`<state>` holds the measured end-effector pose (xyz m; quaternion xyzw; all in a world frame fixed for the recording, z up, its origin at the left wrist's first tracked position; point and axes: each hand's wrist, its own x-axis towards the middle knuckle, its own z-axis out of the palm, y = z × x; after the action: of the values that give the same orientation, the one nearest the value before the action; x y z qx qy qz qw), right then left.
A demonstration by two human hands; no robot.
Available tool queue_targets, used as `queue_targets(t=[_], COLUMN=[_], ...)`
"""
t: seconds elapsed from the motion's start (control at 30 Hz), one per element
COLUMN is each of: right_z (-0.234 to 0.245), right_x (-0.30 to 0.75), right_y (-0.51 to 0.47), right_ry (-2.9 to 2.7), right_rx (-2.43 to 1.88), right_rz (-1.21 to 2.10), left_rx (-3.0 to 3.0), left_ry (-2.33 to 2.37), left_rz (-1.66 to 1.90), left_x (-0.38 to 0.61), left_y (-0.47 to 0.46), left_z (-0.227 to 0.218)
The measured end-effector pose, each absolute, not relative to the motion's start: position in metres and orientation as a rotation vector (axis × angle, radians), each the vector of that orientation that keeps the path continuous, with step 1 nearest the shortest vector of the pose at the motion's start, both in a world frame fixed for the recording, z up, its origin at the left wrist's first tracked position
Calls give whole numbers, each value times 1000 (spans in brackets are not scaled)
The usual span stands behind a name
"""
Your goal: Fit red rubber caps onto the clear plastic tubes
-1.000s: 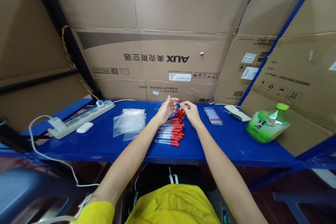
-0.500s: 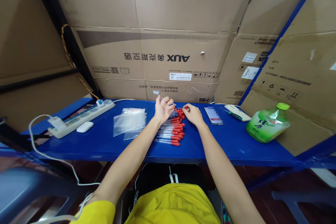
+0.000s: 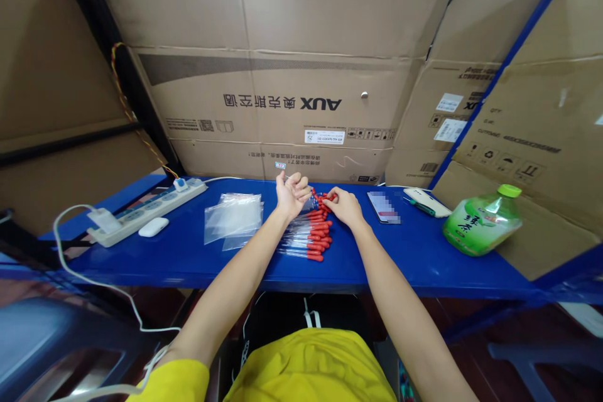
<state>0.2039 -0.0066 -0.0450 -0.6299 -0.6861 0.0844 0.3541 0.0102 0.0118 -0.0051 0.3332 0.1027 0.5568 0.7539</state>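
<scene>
A pile of clear droppers with red bulbs (image 3: 308, 233) lies on the blue table (image 3: 188, 260). My left hand (image 3: 291, 193) is raised palm up at the pile's far end, fingers curled round a thin clear dropper. My right hand (image 3: 343, 205) rests at the top of the pile, fingers pinched on a red bulb. The two hands sit close together, a few centimetres apart. A small stack of clear plastic bags (image 3: 233, 217) lies to the left of the pile.
A white power strip (image 3: 146, 210) with a plug and cable, and a small white case (image 3: 153, 227), sit at the left. A phone (image 3: 384, 206), a white device (image 3: 425, 201) and a green bottle (image 3: 481, 222) lie at the right. Cardboard boxes (image 3: 282, 94) wall the back.
My left hand turned palm up and its fingers curled closed. My right hand dropped from in front of it down onto the top of the pile.
</scene>
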Motion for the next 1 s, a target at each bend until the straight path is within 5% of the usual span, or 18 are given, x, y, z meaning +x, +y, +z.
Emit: queue_targets(t=[0.7,1.0], right_z=[-41,-34], right_x=[205,192], right_y=[-8,-10], right_ry=[-1680,-1621], right_rx=[-1660,-1160], right_rz=[151,464], left_rx=[739,792], left_ry=[226,311], left_rz=[1235,1268], left_x=[11,14], left_y=[13,10], left_z=[-6,-2])
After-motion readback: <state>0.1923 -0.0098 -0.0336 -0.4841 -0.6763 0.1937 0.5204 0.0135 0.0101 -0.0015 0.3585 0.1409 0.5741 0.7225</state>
